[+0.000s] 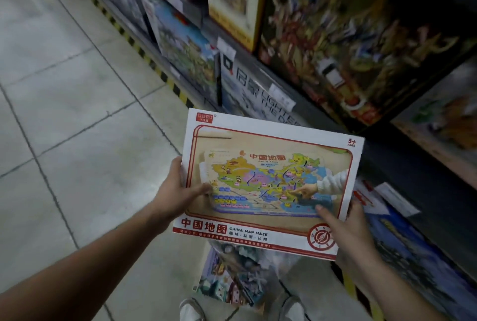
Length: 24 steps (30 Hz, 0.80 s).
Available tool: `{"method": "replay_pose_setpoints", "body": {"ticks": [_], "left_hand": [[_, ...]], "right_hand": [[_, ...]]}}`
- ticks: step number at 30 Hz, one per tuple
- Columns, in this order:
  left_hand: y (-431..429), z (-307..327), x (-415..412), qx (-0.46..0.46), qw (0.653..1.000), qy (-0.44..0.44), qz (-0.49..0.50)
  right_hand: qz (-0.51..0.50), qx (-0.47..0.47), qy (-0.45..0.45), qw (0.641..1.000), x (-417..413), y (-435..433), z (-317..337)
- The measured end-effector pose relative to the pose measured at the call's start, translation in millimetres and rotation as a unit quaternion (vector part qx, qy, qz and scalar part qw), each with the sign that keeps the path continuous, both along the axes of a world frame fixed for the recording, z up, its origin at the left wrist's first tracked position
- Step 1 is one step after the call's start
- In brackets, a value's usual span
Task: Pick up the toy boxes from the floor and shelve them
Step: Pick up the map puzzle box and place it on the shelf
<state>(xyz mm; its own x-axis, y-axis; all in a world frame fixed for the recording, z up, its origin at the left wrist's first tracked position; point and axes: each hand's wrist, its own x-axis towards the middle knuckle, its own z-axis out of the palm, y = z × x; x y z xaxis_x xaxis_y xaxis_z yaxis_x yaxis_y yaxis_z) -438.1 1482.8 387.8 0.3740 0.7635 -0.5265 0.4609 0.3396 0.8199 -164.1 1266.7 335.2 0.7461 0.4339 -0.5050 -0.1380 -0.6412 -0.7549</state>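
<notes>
both hands gripped the china map maze box in mid-air beside the shelves: left hand on its left edge, right hand at its lower right corner. another toy box lay on the tiled floor below.

the map box sits between the left hand and right hand. another box lies on the floor below it. shelves stand to the right.

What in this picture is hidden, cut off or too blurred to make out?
Head view:
Floor box: top hidden by the map box.
Left hand and right hand: fingers hidden behind the map box.
Shelf price tag: print too small, blurred.
Shoes: cut off by the bottom edge.
</notes>
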Motion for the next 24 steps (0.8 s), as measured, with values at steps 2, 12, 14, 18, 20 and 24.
{"method": "replay_pose_setpoints", "body": {"ticks": [2, 12, 14, 18, 20, 24], "left_hand": [[8, 44, -2, 0.027, 0.999, -0.016, -0.001], [46, 236, -11, 0.172, 0.982, -0.082, 0.007], [53, 273, -5, 0.187, 0.976, -0.11, 0.005], [64, 338, 0, 0.222, 0.965, -0.141, -0.006], [72, 366, 3, 0.242, 0.958, -0.153, -0.027], [71, 428, 17, 0.245, 0.946, -0.206, -0.056]], "right_hand": [[0.011, 0.011, -0.025, 1.0, -4, 5, 46], [-0.037, 0.122, -0.11, 0.986, -24, 36, 279], [-0.04, 0.15, -0.144, 0.977, -28, 36, 320], [-0.029, 0.192, -0.228, 0.954, -33, 31, 388], [-0.032, 0.219, -0.248, 0.943, -33, 28, 423], [-0.056, 0.276, -0.269, 0.921, -33, 18, 482]]}}
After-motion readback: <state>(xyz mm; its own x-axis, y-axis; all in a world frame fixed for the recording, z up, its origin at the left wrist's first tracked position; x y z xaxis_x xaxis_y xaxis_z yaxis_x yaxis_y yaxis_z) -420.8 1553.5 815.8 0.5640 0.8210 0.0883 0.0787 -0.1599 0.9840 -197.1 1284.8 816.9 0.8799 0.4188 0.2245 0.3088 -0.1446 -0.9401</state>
